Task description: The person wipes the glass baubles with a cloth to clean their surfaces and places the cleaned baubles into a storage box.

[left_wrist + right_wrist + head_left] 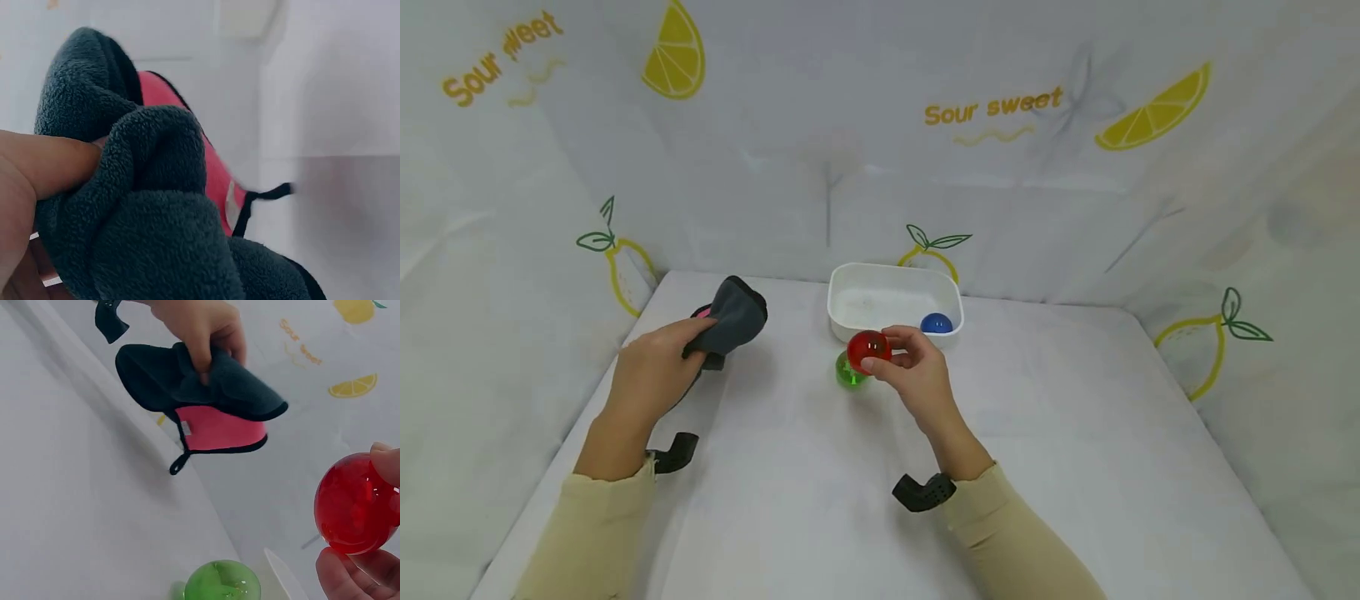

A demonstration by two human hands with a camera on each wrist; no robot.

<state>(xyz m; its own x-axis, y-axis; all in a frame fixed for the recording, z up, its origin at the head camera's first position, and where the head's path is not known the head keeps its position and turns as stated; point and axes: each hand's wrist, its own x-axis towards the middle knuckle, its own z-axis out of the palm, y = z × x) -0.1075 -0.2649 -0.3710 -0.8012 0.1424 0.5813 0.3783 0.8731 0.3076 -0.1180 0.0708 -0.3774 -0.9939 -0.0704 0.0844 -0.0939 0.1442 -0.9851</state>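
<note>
My left hand (655, 367) pinches a dark grey-green cloth (733, 317) with a pink side, black edging and a small hanging loop; it is bunched up over the table's left part. In the left wrist view the thumb presses into the folds of the cloth (156, 206). A clear red ball (868, 352) is held between the thumb and fingers of my right hand (921, 375). Just behind and below it a green ball (851, 372) sits on the table, partly covered by the red one. The right wrist view shows the red ball (356, 503) above the green ball (223, 581).
A white rectangular tub (872, 300) stands at the back middle of the table, with a blue ball (936, 323) in its right front corner. The table (1075, 433) has a white cover. Behind it hangs a white curtain (820, 108) with lemon prints.
</note>
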